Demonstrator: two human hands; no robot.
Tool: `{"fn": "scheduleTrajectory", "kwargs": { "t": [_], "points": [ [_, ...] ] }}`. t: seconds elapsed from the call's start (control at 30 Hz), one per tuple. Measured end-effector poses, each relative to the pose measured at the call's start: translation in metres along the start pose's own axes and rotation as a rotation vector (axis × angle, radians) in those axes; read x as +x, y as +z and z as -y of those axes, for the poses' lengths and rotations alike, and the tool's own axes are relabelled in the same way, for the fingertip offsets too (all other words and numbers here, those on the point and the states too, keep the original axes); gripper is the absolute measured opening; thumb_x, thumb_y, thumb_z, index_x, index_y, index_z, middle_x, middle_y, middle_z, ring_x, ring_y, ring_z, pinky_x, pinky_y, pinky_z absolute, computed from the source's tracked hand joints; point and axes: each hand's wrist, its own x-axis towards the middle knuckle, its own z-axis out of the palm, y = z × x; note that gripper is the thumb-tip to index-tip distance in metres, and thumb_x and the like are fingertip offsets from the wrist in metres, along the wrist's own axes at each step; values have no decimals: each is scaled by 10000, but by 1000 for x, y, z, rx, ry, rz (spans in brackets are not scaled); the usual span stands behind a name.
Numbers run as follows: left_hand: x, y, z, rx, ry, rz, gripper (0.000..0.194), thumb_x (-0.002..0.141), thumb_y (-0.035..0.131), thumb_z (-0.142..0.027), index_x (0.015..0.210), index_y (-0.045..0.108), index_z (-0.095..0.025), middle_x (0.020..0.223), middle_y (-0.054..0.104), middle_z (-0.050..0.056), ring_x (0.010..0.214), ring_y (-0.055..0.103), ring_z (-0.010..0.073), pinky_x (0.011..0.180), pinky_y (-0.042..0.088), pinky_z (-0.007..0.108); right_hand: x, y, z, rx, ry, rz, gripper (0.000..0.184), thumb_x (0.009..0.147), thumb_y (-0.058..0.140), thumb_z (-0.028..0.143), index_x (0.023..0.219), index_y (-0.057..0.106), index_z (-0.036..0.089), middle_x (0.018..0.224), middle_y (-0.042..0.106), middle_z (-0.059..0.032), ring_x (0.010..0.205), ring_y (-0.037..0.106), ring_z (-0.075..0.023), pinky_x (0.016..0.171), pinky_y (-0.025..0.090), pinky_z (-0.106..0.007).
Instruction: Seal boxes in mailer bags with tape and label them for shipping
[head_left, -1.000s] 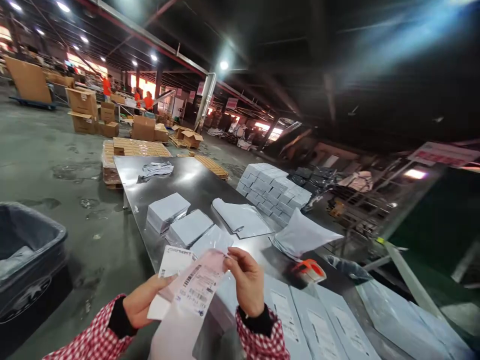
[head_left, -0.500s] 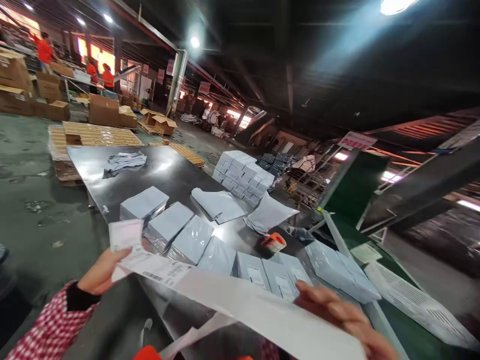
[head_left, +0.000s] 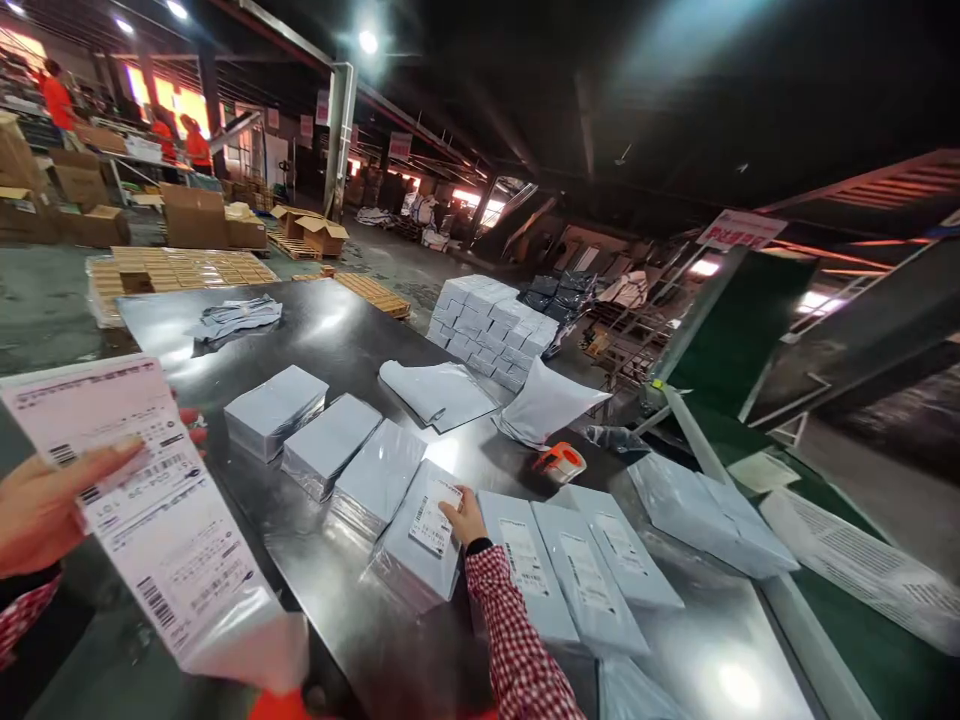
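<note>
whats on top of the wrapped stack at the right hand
A printed label lies on the wrapped stack, its right edge by the right hand. What the label and hand cover cannot be seen.

Whse w/ ctns (head_left: 193,217), pallets (head_left: 371,294)

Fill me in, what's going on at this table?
The person's left hand holds a long white strip of printed barcode labels. The right hand touches a white barcode label on top of a pale-grey, plastic-wrapped block-shaped package. On the dark, shiny metal table, three similar packages to its left show no label on top; three to its right bear labels.
</note>
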Motion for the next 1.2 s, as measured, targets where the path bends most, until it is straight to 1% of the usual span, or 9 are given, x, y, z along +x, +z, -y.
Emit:
{"fn": "scheduleTrajectory", "kwargs": {
  "t": [0.1, 0.27, 0.33, 0.43, 0.57, 0.67, 0.77, 0.93, 1.2],
  "points": [
    [-4, 20, -12, 49, -19, 28, 656, 623, 818, -409, 1239, 634, -277, 1246, 675, 74, 1097, 639, 383, 749, 624, 402, 2, 4, -10, -191, 57, 46, 653, 584, 664, 298, 1189, 518, 98, 1190, 608, -199, 1130, 581, -360, 1006, 422, -518],
    [-10, 41, -13, -9, -48, 80, 599, 668, 809, -339, 1228, 635, -217, 1253, 667, 101, 1108, 639, 363, 767, 628, 371, -7, 17, -13, -706, -42, 23, 928, 750, 633, 442, 1491, 241, 44, 1568, 150, -281, 1380, 309, -442, 1116, 242, -577],
    [-13, 46, -10, -80, -43, 147, 505, 720, 777, -287, 1196, 653, -174, 1225, 682, 109, 1071, 662, 328, 808, 612, 359, -8, 25, -18, -870, -157, 51, 756, 856, 492, 461, 1480, 307, 76, 1566, 235, -228, 1425, 256, -388, 1146, 193, -569],
    [-16, 50, -9, -154, -31, 263, 401, 768, 739, -247, 1143, 683, -118, 1165, 706, 139, 1015, 684, 294, 853, 587, 362, 0, 44, -12, -751, -143, 71, 617, 847, 470, 451, 1331, 524, 73, 1464, 426, -237, 1407, 291, -408, 1139, 162, -632],
    [-24, 54, -13, -227, -8, 303, 334, 780, 723, -188, 1110, 707, -143, 1199, 692, 126, 1012, 684, 289, 848, 587, 393, -15, 81, 72, -395, -271, 96, 608, 898, 403, 500, 1331, 514, 88, 1395, 494, -234, 1333, 435, -341, 1121, 330, -543],
    [-33, 57, -14, -270, -8, 303, 304, 808, 688, -155, 1110, 704, -130, 1187, 696, 131, 1008, 686, 268, 833, 590, 367, -68, 109, 169, 336, -613, 531, 575, 902, 510, 521, 1407, 437, 255, 1409, 475, -135, 1190, 577, -257, 1049, 462, -458],
    [-40, 55, -12, -306, -36, 346, 297, 839, 657, -176, 1119, 695, -86, 1121, 715, 161, 992, 689, 263, 855, 581, 373, -123, 129, 237, 532, -770, 714, 592, 829, 683, 437, 1377, 481, 346, 1337, 472, -98, 1027, 638, -205, 905, 567, -376],
    [-49, 38, -1, -437, -93, 348, 272, 838, 635, -138, 1097, 696, -85, 1133, 710, 156, 1018, 683, 263, 897, 558, 386, -155, 135, 261, 366, -1005, 404, 322, 846, 673, 236, 1162, 666, 297, 1124, 600, -93, 1019, 635, -214, 830, 593, -349],
    [-68, 11, 22, -541, -202, 290, 271, 857, 596, -110, 1118, 661, -80, 1103, 721, 154, 1153, 624, 297, 1013, 484, 428, -181, 134, 269, 295, -1263, 253, 339, 868, 619, 139, 1171, 669, 281, 956, 665, -61, 837, 672, -176, 701, 607, -279]
  ]
}}
